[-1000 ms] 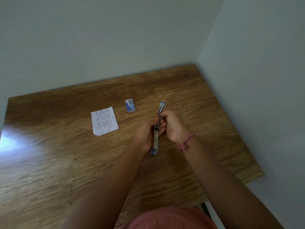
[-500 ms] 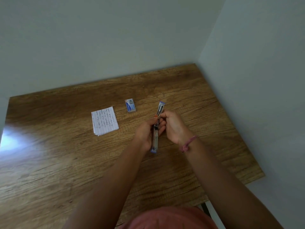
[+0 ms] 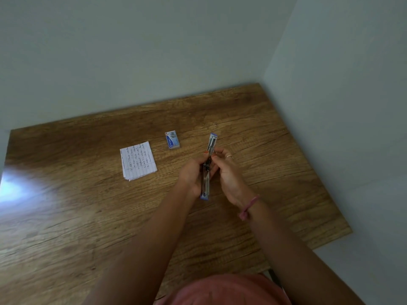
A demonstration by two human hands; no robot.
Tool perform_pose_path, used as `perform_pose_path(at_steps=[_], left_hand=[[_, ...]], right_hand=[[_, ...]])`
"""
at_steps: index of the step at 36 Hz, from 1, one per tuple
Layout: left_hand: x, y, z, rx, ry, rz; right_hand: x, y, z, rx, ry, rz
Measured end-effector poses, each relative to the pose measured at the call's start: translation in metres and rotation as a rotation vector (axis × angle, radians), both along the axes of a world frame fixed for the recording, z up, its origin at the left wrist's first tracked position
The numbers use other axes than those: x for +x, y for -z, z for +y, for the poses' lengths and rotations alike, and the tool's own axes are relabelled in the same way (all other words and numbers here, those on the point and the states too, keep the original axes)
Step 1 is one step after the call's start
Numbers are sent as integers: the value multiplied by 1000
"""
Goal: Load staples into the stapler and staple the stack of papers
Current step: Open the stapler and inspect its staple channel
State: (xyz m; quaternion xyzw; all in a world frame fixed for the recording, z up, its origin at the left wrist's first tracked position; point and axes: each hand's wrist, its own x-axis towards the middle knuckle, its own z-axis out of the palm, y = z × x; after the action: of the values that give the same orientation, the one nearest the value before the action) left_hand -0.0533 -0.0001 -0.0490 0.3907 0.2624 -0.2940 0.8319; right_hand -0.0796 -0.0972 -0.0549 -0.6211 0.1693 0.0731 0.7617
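Head view, looking down onto a wooden desk [image 3: 66, 216] set into a corner between two pale walls.

Stapler [image 3: 208, 166]: swung fully open into one long, thin line, held above the desk right of centre; far end with blue tip pointing away towards the back wall, near blue end just above the left wrist. Metal channel facing up.

Left hand [image 3: 191, 175]: wrapped round the near half of the stapler from the left, fingers [image 3: 206, 153] curled about the body, one orange-painted nail visible at the hinge region.

Right hand [image 3: 226, 172]: brought in from the right, fingertips pinched together at the middle of the stapler, against the metal rail. Whether a strip of staples sits between the fingertips: too small to tell. Ring on one finger; pink band [image 3: 248, 208] around the wrist.

Staple box [image 3: 172, 140]: small, blue and white, lying flat on the desk, apart from both hands, left of the stapler's far end. Whether open or closed: cannot tell.

Stack of papers [image 3: 138, 160]: small lined sheets with handwriting, flat on the desk, left of the staple box and well apart from the hands, edges slightly fanned at the near corner.

Pink garment [image 3: 224, 289]: at the lower edge, between the forearms.
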Motion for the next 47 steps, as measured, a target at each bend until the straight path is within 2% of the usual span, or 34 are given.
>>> perform_pose_path(at_steps=[10,16,20,23,26,28,34,47], left_hand=[[0,-8,-1,-79,-29,13],[1,-3,0,-39,1,-5],[1,0,1,-57,-19,6],[3,0,1,-32,-25,29],[3,-1,0,-30,-24,34],[3,-2,-1,-41,-30,35],[3,-3,0,-40,-35,43],[3,0,2,-42,-19,27]], right_hand=[[-10,-1,1,-94,-27,-100],[-12,0,-6,-142,-62,-137],[-7,-4,-13,-341,-29,-214],[2,-6,-24,-781,15,-348],[11,-8,-40,-1233,-2,-371],[16,-9,-47,-1395,-64,-380],[23,-10,-53,-1553,-160,-430],[28,-13,-48,-1671,-274,-490]])
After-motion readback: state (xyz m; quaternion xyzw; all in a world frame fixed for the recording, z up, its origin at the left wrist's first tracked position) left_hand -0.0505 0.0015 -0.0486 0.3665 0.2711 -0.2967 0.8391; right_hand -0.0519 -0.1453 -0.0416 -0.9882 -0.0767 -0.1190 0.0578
